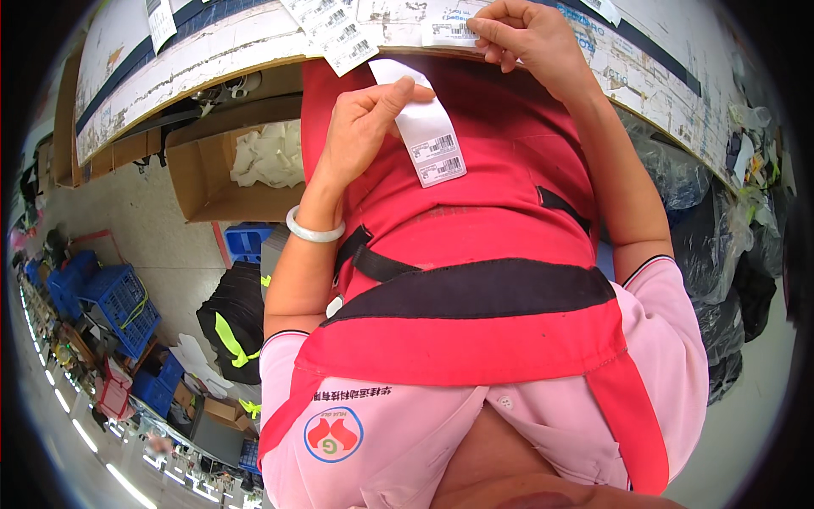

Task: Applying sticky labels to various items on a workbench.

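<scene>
My left hand [363,125] pinches a strip of white barcode labels [417,127] between thumb and fingers. The strip hangs over my red apron [517,178], its blank upper part in the grip and printed labels at the lower end. My right hand [534,42] is at the table edge, thumb and forefinger closed on the right end of a small white barcode label [448,33]. Whether that label is loose or partly stuck to the table surface, I cannot tell. Between the hands and to the left, a sheet of several barcode labels [339,38] overhangs the table edge.
A worn white worktable [229,64] with dark tape bands spans the top. Another label strip [159,24] lies at its far left. Below stands an open cardboard box [191,182] with pale pieces inside. Blue crates [127,310] are at left, dark plastic bags [716,246] at right.
</scene>
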The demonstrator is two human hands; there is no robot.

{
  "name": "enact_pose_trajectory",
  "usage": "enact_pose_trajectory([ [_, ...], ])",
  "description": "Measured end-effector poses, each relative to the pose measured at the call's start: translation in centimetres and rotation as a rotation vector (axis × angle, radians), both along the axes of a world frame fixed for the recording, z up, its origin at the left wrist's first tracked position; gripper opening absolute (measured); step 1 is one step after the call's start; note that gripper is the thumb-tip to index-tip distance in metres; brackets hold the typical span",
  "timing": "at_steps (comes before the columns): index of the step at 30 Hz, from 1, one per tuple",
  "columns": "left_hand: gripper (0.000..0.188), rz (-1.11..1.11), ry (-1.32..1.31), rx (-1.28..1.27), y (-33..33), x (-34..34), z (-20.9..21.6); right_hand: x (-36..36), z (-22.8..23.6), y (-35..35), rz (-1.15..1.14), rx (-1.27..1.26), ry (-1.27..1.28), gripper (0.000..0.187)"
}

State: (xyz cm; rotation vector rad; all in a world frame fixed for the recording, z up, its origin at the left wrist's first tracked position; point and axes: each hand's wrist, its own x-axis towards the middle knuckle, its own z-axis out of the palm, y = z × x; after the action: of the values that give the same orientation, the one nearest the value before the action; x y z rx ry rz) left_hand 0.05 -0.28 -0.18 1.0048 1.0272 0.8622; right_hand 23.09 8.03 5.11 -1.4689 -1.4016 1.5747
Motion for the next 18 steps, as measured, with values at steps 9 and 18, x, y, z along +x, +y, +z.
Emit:
enact_pose_trajectory([
  [9,0.039,-0.007,0.029,0.018,0.05,-0.03,-0.15,-0.3,-0.33,0.19,-0.021,-0.009,-0.031,0.012],
  [18,0.036,-0.019,0.034,-0.007,-0.17,0.02,-0.01,-0.49,-0.36,0.11,-0.027,-0.019,-0.062,0.013],
])
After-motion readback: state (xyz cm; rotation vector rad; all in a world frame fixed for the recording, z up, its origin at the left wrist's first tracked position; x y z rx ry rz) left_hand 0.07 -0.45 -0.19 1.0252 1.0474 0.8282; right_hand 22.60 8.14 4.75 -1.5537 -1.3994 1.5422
